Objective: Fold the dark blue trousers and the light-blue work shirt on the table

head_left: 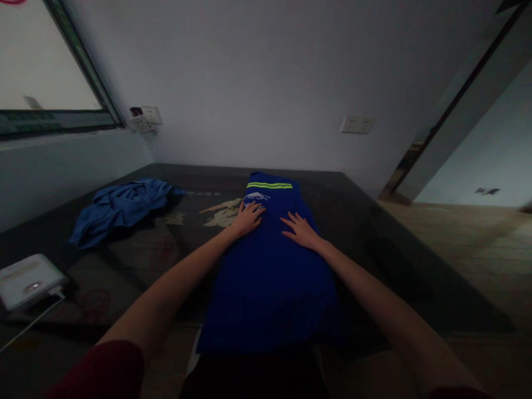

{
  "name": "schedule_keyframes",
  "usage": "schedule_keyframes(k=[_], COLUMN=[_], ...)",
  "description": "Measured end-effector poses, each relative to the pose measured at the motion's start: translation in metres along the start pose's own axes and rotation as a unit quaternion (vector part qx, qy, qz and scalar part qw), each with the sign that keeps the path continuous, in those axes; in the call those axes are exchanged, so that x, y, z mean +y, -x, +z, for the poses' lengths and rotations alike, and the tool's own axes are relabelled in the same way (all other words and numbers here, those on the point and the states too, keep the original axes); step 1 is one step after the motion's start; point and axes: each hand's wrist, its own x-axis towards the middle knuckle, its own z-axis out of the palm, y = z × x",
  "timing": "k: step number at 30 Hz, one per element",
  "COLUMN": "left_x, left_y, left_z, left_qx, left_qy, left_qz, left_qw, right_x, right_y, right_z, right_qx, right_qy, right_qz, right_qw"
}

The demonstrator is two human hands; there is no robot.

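Head view: blue, yellow-striped garment (274,271)

White lettering (256,197) on the blue garment (274,266) seems partly to read "EVA".

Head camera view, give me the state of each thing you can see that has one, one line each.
Blue garment: laid out lengthwise, mostly smooth.
Left hand: open, palm down on the garment.
Right hand: open, palm down on the garment.
Blue cloth: crumpled.
White box: cable plugged in; power unclear.
Right wall sockets: nothing plugged in.
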Motion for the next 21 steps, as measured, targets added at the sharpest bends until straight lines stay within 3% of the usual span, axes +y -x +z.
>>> schedule_keyframes(k=[5,9,12,15,18,21], left_x=[0.012,0.043,0.082,0.133,0.186,0.221], left_y=[0.073,0.151,0.185,0.186,0.167,0.145], left_z=[-0.054,-0.094,-0.111,-0.114,-0.103,-0.087], left_qx=[-0.038,-0.090,-0.098,-0.060,-0.038,-0.063], left_qy=[0.091,0.159,0.190,0.191,0.169,0.107], left_qz=[0.153,0.193,0.214,0.276,0.354,0.326], left_qw=[0.983,0.964,0.953,0.940,0.919,0.937], right_x=[-0.015,-0.019,-0.018,-0.020,-0.024,-0.026], right_y=[0.095,0.185,0.229,0.251,0.259,0.261], right_z=[-0.035,-0.055,-0.046,-0.025,-0.006,0.004], right_qx=[0.028,0.062,0.089,0.127,0.165,0.180], right_qy=[-0.107,-0.178,-0.196,-0.196,-0.187,-0.171], right_qz=[-0.148,-0.123,-0.097,-0.068,-0.061,-0.063], right_qw=[0.983,0.974,0.972,0.970,0.967,0.967])
